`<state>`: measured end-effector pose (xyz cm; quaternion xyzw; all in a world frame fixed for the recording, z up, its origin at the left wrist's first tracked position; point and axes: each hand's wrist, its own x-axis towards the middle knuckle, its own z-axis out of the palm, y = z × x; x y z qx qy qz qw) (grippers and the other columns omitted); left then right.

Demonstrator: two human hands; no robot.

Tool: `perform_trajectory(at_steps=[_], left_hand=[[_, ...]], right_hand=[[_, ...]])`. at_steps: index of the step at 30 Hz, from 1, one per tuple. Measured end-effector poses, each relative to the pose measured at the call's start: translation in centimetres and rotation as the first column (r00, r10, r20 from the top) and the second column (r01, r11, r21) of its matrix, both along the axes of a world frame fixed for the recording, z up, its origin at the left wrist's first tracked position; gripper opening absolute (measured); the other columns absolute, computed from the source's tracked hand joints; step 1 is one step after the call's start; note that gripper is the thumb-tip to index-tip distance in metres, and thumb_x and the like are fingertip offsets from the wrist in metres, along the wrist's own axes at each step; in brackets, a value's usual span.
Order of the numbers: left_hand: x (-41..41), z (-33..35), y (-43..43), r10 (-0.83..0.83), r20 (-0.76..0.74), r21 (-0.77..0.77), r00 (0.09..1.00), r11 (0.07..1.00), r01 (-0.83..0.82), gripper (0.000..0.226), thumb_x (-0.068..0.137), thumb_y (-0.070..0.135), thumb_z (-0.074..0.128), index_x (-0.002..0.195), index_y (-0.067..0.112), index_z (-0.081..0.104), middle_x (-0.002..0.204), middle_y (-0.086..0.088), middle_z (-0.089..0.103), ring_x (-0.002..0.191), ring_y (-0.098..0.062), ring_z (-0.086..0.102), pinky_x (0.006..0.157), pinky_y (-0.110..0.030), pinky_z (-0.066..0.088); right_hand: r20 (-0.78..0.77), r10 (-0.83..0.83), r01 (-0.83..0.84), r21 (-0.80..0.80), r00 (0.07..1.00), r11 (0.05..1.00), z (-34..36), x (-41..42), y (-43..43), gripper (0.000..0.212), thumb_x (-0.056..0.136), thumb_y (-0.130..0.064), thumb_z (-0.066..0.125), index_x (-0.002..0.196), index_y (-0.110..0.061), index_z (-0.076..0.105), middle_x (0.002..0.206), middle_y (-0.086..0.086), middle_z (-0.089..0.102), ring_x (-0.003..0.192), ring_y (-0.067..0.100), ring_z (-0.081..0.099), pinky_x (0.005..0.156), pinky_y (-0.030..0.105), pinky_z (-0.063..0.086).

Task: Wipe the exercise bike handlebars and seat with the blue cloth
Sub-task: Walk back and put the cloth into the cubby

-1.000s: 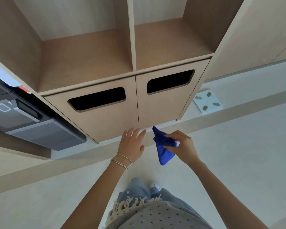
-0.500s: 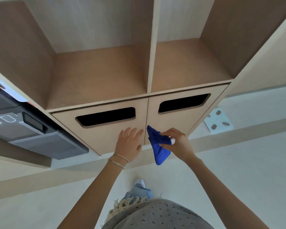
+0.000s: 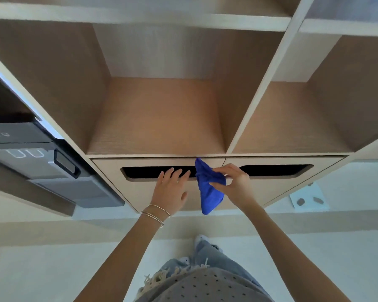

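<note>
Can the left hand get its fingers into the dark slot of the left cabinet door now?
Probably yes. The left hand is open, its fingertips already at the slot, and nothing lies between them.

Light-wood cubby shelf (image 3: pixel 162 118), two slotted drawers (image 3: pixel 140 192) below it, grey appliance (image 3: pixel 52 171) left, pale floor (image 3: pixel 314 247) beneath.

place: home or gym room | light wooden cubby shelving unit (image 3: pixel 166 118) | white bathroom scale (image 3: pixel 308 200) on pale floor (image 3: pixel 42 269)
</note>
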<state>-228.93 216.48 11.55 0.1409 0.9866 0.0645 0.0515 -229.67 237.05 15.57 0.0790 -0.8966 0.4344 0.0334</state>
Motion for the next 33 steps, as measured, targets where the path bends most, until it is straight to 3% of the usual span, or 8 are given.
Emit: perform_trajectory(at_steps=[5, 10, 18, 23, 27, 31, 33], left_hand=[[-3.0, 1.0, -0.6, 0.078, -0.057, 0.069, 0.995, 0.995, -0.074, 0.06, 0.086, 0.026, 0.053, 0.141, 0.018, 0.033, 0.143, -0.01, 0.042, 0.136, -0.031, 0.031, 0.112, -0.045, 0.025], [-5.5, 1.6, -0.4, 0.161, -0.066, 0.056, 0.985, 0.986, -0.157, 0.061, 0.088, 0.035, 0.049, 0.143, 0.022, 0.028, 0.141, -0.008, 0.042, 0.135, -0.029, 0.03, 0.112, -0.041, 0.026], [-7.9, 2.3, 0.2, 0.221, -0.094, 0.118, 0.971, 0.971, -0.21, 0.059, 0.088, 0.031, 0.053, 0.141, 0.018, 0.03, 0.14, -0.009, 0.043, 0.133, -0.029, 0.032, 0.109, -0.041, 0.029], [-8.6, 2.9, -2.5, 0.291, -0.093, 0.154, 0.952, 0.949, -0.275, 0.059, 0.088, 0.028, 0.051, 0.142, 0.02, 0.03, 0.146, -0.006, 0.038, 0.138, -0.026, 0.027, 0.113, -0.04, 0.023], [-9.5, 4.0, -6.1, 0.325, -0.1, 0.151, 0.941, 0.939, -0.308, 0.059, 0.085, 0.027, 0.056, 0.14, 0.019, 0.035, 0.144, -0.006, 0.042, 0.137, -0.026, 0.03, 0.111, -0.04, 0.025], [-10.6, 5.7, -9.2, 0.338, -0.201, 0.158, 0.919, 0.937, -0.31, 0.057, 0.075, 0.023, 0.068, 0.129, 0.012, 0.051, 0.127, -0.011, 0.059, 0.123, -0.033, 0.049, 0.1, -0.043, 0.041], [-11.4, 6.1, -11.0, 0.349, -0.215, 0.14, 0.912, 0.935, -0.325, 0.057, 0.076, 0.024, 0.067, 0.129, 0.012, 0.05, 0.128, -0.01, 0.057, 0.122, -0.032, 0.049, 0.098, -0.042, 0.042]], right_hand=[[-0.034, 0.093, -0.094, -0.016, 0.995, 0.995, 1.2, -4.3, -1.2, 0.034, 0.067, -0.008, 0.081, 0.1, -0.012, 0.071, 0.091, 0.004, 0.066, 0.08, 0.021, 0.062, 0.073, 0.038, 0.054], [-0.105, 0.162, -0.163, 0.0, 0.981, 0.987, 2.0, -8.0, -0.9, 0.034, 0.068, -0.007, 0.08, 0.101, -0.01, 0.071, 0.091, 0.006, 0.066, 0.079, 0.02, 0.063, 0.071, 0.04, 0.056], [-0.176, 0.237, -0.24, 0.003, 0.955, 0.971, 2.9, -11.9, -1.2, 0.031, 0.071, -0.007, 0.078, 0.102, -0.009, 0.071, 0.09, 0.005, 0.066, 0.078, 0.013, 0.061, 0.07, 0.03, 0.055], [-0.136, 0.27, -0.276, -0.03, 0.953, 0.961, 2.9, -13.2, -4.5, 0.029, 0.073, -0.008, 0.077, 0.101, -0.012, 0.071, 0.09, 0.001, 0.065, 0.077, 0.015, 0.062, 0.068, 0.033, 0.056], [-0.142, 0.24, -0.258, -0.121, 0.96, 0.959, 3.8, -14.7, -8.0, 0.026, 0.074, -0.012, 0.077, 0.1, -0.014, 0.071, 0.09, -0.003, 0.065, 0.079, 0.014, 0.063, 0.068, 0.029, 0.055], [-0.146, 0.199, -0.229, -0.226, 0.969, 0.947, 4.4, -16.0, -12.2, 0.024, 0.075, -0.011, 0.075, 0.098, -0.016, 0.071, 0.093, -0.006, 0.065, 0.084, 0.013, 0.065, 0.073, 0.028, 0.055], [-0.138, 0.159, -0.193, -0.283, 0.978, 0.939, 4.3, -16.9, -13.9, 0.024, 0.076, -0.008, 0.074, 0.098, -0.015, 0.07, 0.095, -0.003, 0.066, 0.084, 0.013, 0.065, 0.073, 0.027, 0.054]])
